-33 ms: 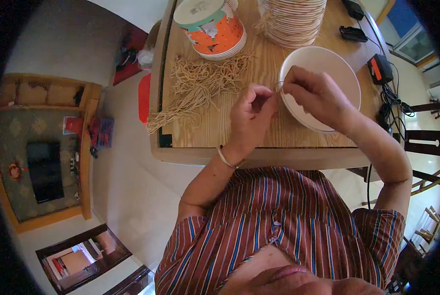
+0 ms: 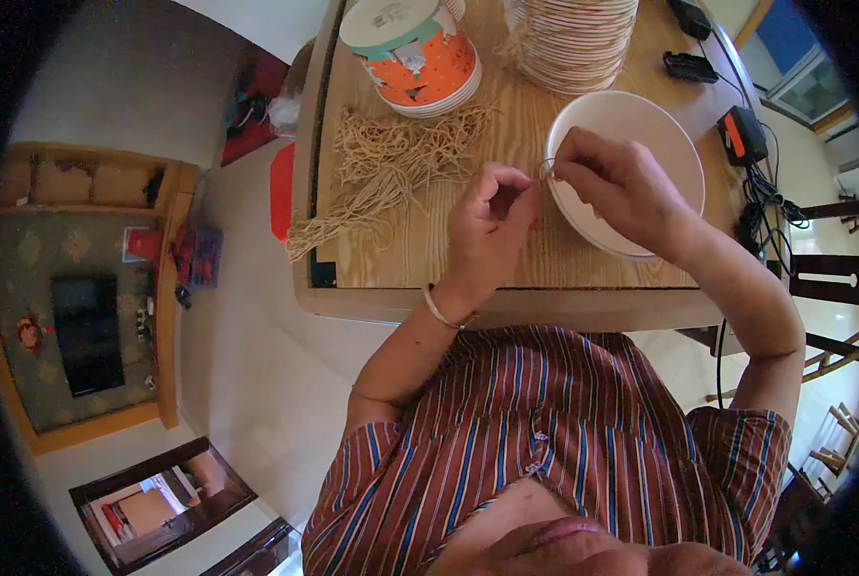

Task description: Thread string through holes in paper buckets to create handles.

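My left hand (image 2: 495, 226), fingers pinched together, is just left of a white round tub (image 2: 674, 144). Over that tub's left rim is my right hand (image 2: 621, 182), its thumb and fingers closed in a pinch. A thin cord (image 2: 548, 165) shows between the two sets of fingertips; most of it is hidden. The tub stands with its open mouth up. Left of my hands a loose heap of tan cords (image 2: 391, 158) is spread on the wooden table (image 2: 420, 254).
Upside-down orange printed tubs (image 2: 420, 72) are stacked behind the cords. A tall stack of tubs (image 2: 578, 43) stands at the far middle. On the right edge lie a black and orange charger (image 2: 741, 134) and tangled black cables (image 2: 767, 211). Chairs stand beyond.
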A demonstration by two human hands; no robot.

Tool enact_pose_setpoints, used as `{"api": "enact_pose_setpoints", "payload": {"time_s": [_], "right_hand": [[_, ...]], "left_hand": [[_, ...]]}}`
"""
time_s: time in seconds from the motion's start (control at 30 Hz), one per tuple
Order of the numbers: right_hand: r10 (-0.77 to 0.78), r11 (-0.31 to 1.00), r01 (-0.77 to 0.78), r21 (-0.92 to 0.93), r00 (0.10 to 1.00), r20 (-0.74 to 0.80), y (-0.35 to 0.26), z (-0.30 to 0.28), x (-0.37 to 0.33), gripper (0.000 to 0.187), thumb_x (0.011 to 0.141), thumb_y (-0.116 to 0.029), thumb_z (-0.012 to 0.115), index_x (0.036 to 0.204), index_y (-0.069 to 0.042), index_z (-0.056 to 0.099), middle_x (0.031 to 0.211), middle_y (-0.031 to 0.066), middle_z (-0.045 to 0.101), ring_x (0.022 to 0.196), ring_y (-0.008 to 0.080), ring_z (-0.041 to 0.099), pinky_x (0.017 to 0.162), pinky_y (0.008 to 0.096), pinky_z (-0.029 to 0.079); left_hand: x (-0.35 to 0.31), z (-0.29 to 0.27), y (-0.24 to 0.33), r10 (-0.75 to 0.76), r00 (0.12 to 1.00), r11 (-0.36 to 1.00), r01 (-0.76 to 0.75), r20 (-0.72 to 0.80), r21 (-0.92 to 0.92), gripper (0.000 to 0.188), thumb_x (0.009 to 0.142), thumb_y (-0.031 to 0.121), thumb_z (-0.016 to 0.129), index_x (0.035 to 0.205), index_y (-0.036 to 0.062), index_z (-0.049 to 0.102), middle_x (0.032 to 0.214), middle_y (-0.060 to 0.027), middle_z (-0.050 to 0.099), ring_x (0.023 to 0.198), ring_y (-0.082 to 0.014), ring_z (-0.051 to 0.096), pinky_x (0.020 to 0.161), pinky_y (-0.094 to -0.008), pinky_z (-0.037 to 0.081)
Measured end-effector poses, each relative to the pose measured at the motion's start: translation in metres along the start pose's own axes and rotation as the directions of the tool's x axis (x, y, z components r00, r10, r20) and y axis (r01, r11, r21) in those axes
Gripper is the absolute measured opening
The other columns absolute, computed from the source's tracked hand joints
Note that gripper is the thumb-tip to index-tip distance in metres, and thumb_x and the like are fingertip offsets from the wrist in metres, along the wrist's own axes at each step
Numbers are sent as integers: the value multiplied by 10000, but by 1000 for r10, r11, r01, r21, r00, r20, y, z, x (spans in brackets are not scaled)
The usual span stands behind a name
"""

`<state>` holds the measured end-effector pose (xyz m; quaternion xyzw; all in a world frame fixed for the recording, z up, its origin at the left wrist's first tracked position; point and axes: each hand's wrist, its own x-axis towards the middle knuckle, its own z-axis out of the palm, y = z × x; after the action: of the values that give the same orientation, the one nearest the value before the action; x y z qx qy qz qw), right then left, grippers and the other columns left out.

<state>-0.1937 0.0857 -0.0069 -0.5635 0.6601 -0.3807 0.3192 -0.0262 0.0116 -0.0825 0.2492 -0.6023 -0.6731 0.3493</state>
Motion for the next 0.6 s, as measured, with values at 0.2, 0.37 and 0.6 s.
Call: {"api": "enact_pose_setpoints", "payload": {"time_s": [0.2,0.37,0.6], "right_hand": [[-39,997,39,-70,999,-4,-1,-1,2,154,917,-157,596,898,-5,595,709,81,577,639,168,557,610,308,460],[24,1000,-24,8,998,54,-1,-5,2,136,948,-144,572,913,-13,584,729,-4,539,676,64,510,618,232,439],[57,988,-75,133,989,135,-1,-8,4,160,965,-170,556,933,-16,587,756,-10,554,698,57,527,643,225,452]], "left_hand": [[1,-7,2,42,999,998,-43,34,47,97,928,40,605,1015,28,564,857,-2,576,705,-43,557,633,-200,475],[2,5,10,40,998,999,-42,53,31,164,920,33,616,1073,29,558,914,-3,579,730,-37,543,654,-195,468],[9,7,6,86,995,995,-89,48,51,170,895,5,635,1050,33,572,928,5,555,739,-40,524,663,-194,457]]}}
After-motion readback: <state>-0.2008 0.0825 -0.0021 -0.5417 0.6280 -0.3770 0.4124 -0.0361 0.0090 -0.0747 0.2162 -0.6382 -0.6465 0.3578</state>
